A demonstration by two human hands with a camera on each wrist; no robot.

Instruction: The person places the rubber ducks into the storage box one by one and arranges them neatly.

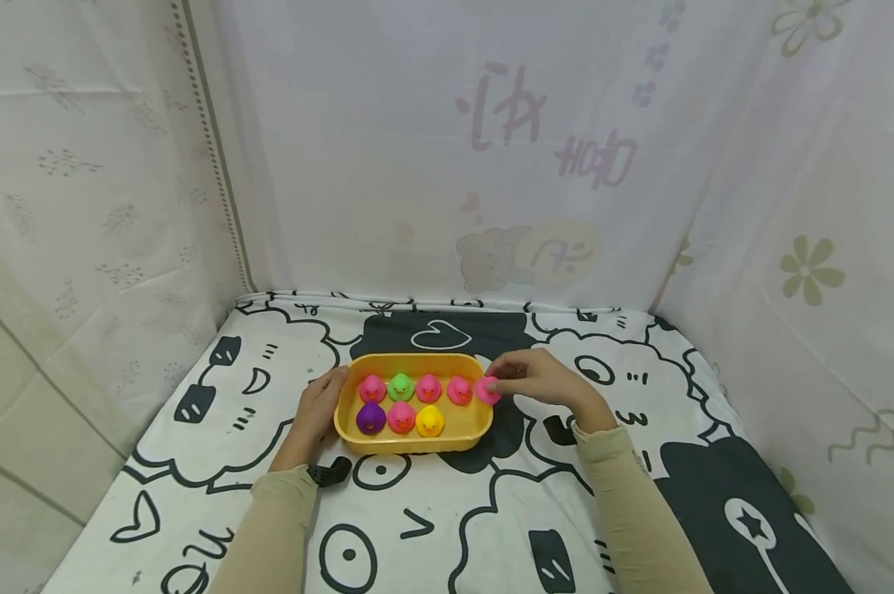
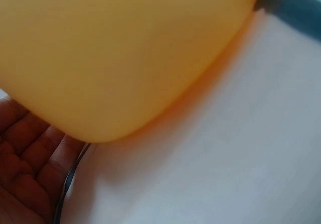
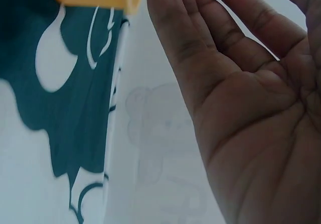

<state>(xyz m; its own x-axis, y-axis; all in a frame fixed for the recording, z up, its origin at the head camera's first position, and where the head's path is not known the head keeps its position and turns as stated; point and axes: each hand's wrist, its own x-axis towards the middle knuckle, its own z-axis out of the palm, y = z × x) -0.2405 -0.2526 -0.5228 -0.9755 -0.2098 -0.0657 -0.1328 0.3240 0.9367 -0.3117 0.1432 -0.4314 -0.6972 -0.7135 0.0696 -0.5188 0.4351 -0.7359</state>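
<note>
A yellow tray [image 1: 458,437] holds small rubber ducks in two rows. Along its far row sit a pink duck [image 1: 372,388], a green duck [image 1: 401,387] and two more pink ducks. Nearer lie a purple duck [image 1: 370,418], a pink duck [image 1: 401,417] and a yellow duck [image 1: 430,421]. My right hand [image 1: 539,381] pinches another pink duck [image 1: 487,391] between thumb and fingers, at the tray's right end. Against the left end rests my left hand [image 1: 319,408], its fingers extended along the tray wall. In the left wrist view the yellow tray wall [image 2: 125,58] covers the fingertips.
A black-and-white cartoon cloth [image 1: 402,528] covers the table under the tray. Pale printed curtains [image 1: 388,165] hang behind and on both sides. On the left wrist is a black band [image 1: 330,472].
</note>
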